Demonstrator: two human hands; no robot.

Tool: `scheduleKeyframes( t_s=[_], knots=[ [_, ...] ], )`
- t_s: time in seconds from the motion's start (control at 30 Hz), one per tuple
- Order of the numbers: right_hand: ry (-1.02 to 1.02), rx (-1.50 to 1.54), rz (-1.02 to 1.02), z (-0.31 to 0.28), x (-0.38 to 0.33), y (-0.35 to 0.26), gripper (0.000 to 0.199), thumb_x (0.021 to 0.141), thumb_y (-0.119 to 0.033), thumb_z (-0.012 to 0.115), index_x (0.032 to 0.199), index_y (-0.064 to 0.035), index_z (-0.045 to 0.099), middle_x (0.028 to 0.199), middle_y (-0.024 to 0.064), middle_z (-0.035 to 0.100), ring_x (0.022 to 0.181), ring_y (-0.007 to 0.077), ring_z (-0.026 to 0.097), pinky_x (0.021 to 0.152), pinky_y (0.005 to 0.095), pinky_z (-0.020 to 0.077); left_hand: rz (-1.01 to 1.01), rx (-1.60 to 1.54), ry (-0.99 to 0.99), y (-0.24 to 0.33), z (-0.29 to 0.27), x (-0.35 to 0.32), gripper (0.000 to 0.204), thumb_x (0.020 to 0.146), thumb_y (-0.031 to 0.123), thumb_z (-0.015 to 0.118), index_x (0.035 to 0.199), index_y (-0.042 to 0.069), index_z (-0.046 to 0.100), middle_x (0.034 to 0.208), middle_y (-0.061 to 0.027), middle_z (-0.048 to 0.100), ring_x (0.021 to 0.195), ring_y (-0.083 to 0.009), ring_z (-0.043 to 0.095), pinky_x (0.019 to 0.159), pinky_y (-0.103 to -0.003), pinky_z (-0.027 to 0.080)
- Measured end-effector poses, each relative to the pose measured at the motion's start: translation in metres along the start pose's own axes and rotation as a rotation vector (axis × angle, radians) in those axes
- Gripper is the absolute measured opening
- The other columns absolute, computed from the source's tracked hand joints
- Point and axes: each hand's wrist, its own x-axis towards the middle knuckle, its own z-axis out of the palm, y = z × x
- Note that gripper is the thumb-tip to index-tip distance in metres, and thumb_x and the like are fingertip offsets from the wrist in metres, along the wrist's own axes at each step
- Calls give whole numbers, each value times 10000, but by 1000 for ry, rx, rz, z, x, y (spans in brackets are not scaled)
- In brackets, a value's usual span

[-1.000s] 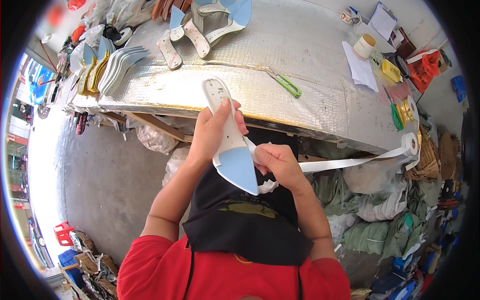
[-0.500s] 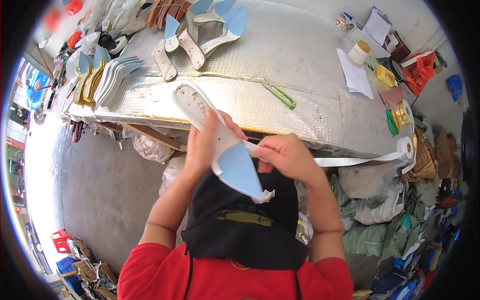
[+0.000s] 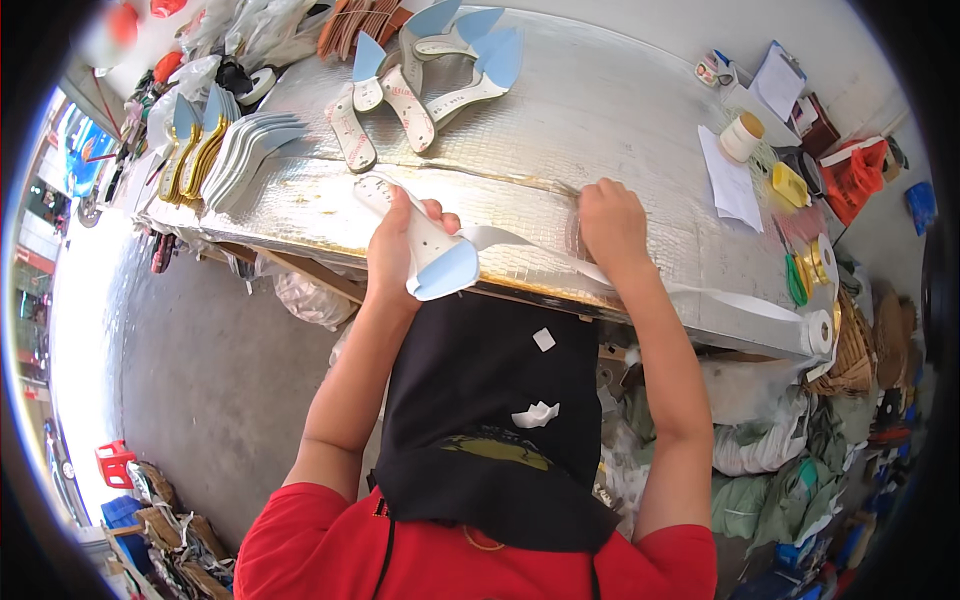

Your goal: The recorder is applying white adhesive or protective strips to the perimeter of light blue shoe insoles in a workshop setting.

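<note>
My left hand (image 3: 395,245) grips a white shoe insole (image 3: 425,240) with a light blue end, thumb on top and fingers behind. A white tape strip (image 3: 540,250) runs from the insole's edge rightward over the table edge, below my right wrist, to the tape roll (image 3: 817,332). Over the silvery tabletop my right hand (image 3: 612,228) is closed, fingers curled down where the green thread snips lay; the hand hides them. Two white scraps, a square one (image 3: 543,340) and a crumpled one (image 3: 537,414), lie on my black apron (image 3: 480,370).
Several blue-ended insoles (image 3: 410,105) lie at the back of the table (image 3: 600,110). Stacked insoles (image 3: 245,160) stand at the left. Papers (image 3: 730,180), a white jar (image 3: 742,137), a yellow container (image 3: 789,185) and green-handled scissors (image 3: 797,280) are at the right.
My right hand has left the tape by the insole and moved up and right onto the snips. The insole has risen toward the table with my left hand. A square scrap now shows on the apron.
</note>
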Motion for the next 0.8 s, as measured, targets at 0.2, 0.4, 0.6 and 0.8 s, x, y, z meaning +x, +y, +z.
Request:
scheduleKeyframes(
  t_s=[0.2,0.4,0.6,0.8],
  knots=[
    [427,854,575,-56,-14,-29,264,959,-184,540,1146,-3,584,760,48,558,625,145,513,587,274,431,6,-107,-21,-3,7,4,450,1036,418,307,821,62,478,691,-89,501,664,-209,522,582,-351,506],
    [-341,1820,754,-61,-57,-113,301,1020,-275,458,1113,-14,576,750,-43,448,583,33,393,503,179,312,115,-133,151,-8,15,1,460,1037,426,311,781,70,450,686,-79,475,691,-211,508,766,-395,473],
    [-277,2318,817,-25,-50,-148,245,980,-287,534,1035,-48,544,827,6,524,549,85,458,497,217,351,89,-161,74,-11,13,-6,474,1018,462,355,781,76,494,679,-90,508,732,-245,525,748,-384,482],
    [-154,2369,764,-15,-31,-156,266,962,-299,551,995,-36,538,765,26,549,550,106,483,502,247,372,93,-217,101,-7,11,-5,417,1020,424,384,810,74,467,696,-71,490,721,-223,517,737,-385,475]
  ],
)
